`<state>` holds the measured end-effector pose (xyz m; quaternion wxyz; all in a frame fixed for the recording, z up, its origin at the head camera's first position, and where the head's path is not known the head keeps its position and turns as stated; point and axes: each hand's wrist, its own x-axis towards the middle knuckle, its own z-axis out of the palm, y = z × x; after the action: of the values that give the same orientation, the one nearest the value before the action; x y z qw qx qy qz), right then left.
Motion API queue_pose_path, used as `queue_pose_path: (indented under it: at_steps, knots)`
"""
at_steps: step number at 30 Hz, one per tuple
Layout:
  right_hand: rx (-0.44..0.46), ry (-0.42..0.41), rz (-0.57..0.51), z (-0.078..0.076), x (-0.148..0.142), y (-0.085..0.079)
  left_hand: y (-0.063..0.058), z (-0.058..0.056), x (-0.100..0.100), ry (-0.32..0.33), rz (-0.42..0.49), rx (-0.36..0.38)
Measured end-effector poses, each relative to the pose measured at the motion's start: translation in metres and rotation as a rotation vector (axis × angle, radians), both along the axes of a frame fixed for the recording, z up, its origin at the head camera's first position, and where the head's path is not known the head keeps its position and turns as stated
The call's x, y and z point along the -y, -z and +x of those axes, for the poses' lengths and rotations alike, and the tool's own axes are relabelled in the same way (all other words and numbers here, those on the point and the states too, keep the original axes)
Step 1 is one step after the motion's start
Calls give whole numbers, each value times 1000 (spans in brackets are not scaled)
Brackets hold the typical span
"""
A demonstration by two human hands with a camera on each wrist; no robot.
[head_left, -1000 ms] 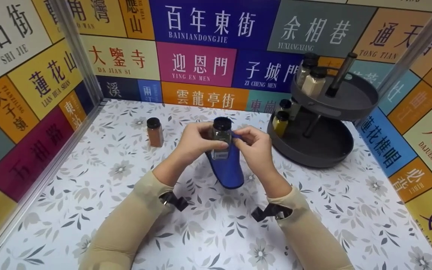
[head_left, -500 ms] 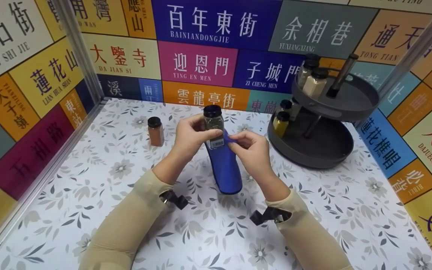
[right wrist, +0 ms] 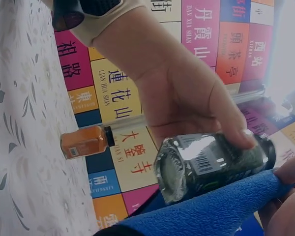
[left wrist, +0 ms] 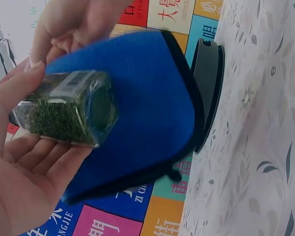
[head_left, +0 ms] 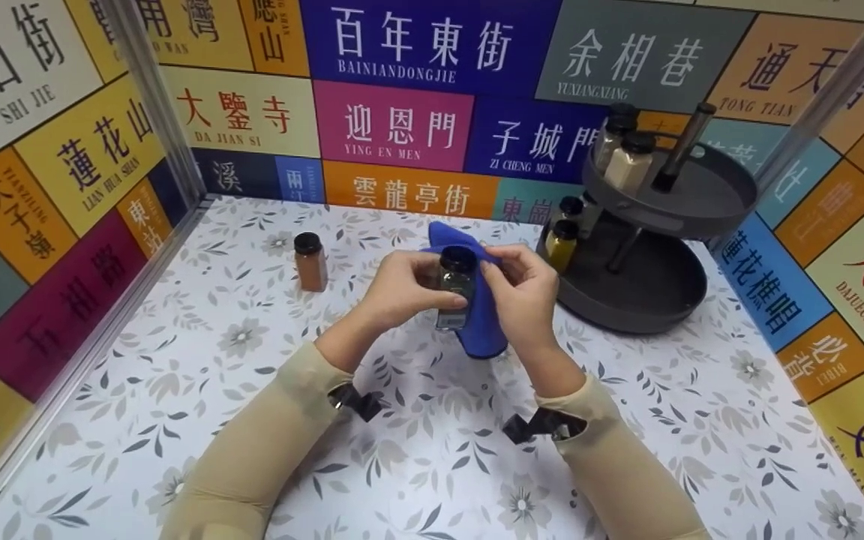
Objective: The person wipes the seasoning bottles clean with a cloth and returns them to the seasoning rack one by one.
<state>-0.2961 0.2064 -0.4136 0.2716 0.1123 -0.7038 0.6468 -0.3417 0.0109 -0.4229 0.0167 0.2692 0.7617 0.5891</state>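
My left hand [head_left: 406, 289] grips a square clear spice jar [head_left: 453, 300] with a black lid, thumb across its front. Green dried herbs fill much of the jar in the left wrist view, where its base faces the camera. A blue cloth [left wrist: 152, 108] with black edging is pinched between the thumb and fingers of my right hand [head_left: 523, 289]. The cloth lies against the far and right sides of the jar, held above the table. A second spice jar [head_left: 311, 270], reddish-brown inside and black-lidded, stands upright to the left of my left hand.
At the back right stands a dark two-tier round rack [head_left: 642, 319]. Pale-filled jars [head_left: 629, 166] sit on its upper tier, and a yellow jar [head_left: 562, 246] is among those on the lower. Walls of coloured signs [head_left: 394, 124] enclose the floral-patterned table [head_left: 432, 465].
The jar rose slightly to the left, then came back down and right. The cloth's upper end now stands up behind the jar, and my right hand has moved up along it.
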Motion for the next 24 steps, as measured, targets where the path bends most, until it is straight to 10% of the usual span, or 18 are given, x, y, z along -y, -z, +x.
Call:
queue_pose_path:
  at_steps: [10, 17, 24]
  knots:
    - [168, -76, 98, -6, 9, 13, -5, 2, 8, -159, 195, 8]
    - [197, -50, 177, -1, 13, 13, -2, 3, 10, -319, 162, -17]
    - [19, 2, 8, 5, 11, 4, -2, 0, 6, -187, 120, -60]
